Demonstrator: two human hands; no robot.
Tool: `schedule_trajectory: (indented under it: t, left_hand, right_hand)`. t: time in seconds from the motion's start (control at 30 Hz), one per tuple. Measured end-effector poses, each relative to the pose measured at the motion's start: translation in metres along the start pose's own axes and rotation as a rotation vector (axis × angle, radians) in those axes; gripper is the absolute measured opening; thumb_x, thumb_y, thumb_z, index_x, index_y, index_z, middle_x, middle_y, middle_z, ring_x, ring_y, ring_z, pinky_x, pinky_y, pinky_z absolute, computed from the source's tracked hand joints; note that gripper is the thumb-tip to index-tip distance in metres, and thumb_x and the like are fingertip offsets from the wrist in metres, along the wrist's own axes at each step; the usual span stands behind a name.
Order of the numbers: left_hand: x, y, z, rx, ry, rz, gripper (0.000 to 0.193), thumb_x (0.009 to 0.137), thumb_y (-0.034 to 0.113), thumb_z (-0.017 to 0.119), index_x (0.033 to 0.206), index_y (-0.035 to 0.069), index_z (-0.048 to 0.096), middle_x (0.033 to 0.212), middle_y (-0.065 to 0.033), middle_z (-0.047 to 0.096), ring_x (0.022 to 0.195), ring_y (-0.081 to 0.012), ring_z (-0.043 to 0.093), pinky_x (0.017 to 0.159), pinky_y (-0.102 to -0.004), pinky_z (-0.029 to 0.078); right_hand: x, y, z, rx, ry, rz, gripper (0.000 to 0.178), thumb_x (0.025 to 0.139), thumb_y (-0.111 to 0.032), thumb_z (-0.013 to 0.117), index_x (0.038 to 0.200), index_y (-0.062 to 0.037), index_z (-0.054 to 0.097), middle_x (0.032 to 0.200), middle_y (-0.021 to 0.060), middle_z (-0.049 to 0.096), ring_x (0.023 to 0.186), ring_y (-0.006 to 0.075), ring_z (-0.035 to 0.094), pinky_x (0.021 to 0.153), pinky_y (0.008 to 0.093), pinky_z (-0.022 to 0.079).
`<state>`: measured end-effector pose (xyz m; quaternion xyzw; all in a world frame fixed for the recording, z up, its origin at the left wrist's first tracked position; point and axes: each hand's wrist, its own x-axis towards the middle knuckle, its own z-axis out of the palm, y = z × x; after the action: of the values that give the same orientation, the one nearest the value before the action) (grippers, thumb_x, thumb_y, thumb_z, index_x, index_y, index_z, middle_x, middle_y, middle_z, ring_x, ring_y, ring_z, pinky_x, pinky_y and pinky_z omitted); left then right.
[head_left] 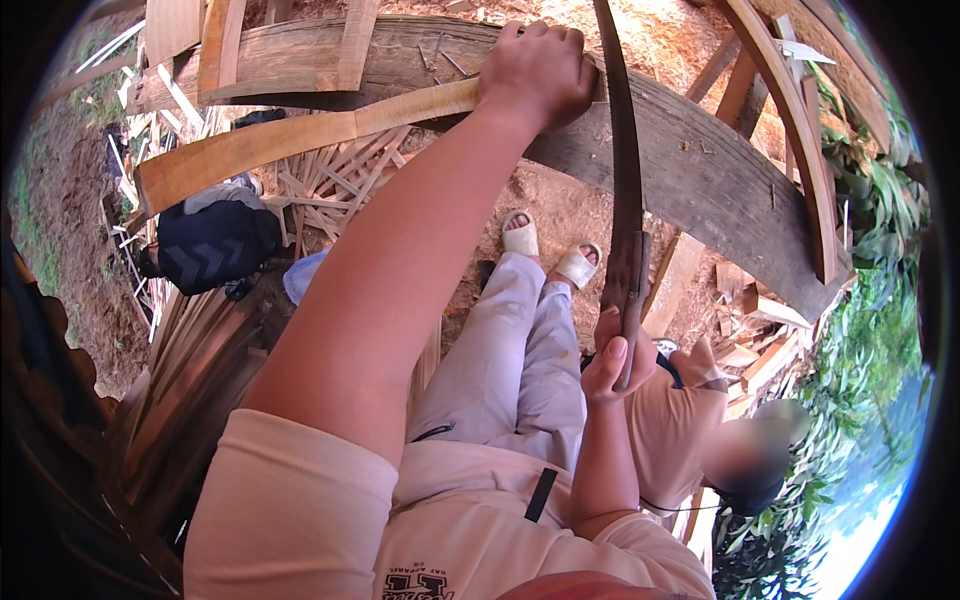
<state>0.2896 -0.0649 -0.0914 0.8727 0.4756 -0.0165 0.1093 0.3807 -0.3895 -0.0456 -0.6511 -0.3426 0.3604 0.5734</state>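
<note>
My left hand [540,75] is closed over the right end of a long, pale wooden strip [260,150], pressing it on a weathered grey plank [690,150]. The strip's wider end sticks out past the plank to the left. In my right hand [620,358] is the wooden handle of a handsaw [626,150], its fingers wrapped round it. The long dark blade points away from me across the plank, just right of my left hand and the strip's end. Whether its teeth touch wood cannot be made out.
Loose nails [455,62] lie on the plank. Curved boards [790,110] lean at the far right, with offcuts [770,360] below. Scrap sticks [340,180] cover the ground. A person in dark clothes [220,240] is at left; another in tan [680,425] is close at right.
</note>
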Motion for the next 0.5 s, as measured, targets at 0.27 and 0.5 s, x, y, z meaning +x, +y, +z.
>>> schedule_trajectory:
  t: [0.27,0.5]
  left_hand:
    - [-0.003,0.002,0.004,0.069,0.016,0.039,0.044,0.107,0.035,0.034,0.115,0.007,0.066,0.113,-0.0142,0.074,0.116,-0.0265,0.068,0.108,-0.0475,0.045]
    - [0.001,0.003,0.003,0.076,0.003,-0.008,0.043,0.107,0.035,0.035,0.114,0.006,0.067,0.113,-0.0138,0.074,0.115,-0.0269,0.069,0.109,-0.0466,0.045]
  right_hand:
    - [0.062,0.001,0.028,0.046,0.035,0.043,0.049,0.105,-0.036,0.054,0.073,0.0015,0.057,0.06,0.0042,0.05,0.052,0.0124,0.046,0.05,0.029,0.032]
    - [0.013,-0.002,0.009,-0.048,-0.016,-0.025,0.049,0.104,-0.036,0.055,0.072,0.0013,0.056,0.059,0.0057,0.05,0.05,0.0147,0.046,0.049,0.0312,0.031]
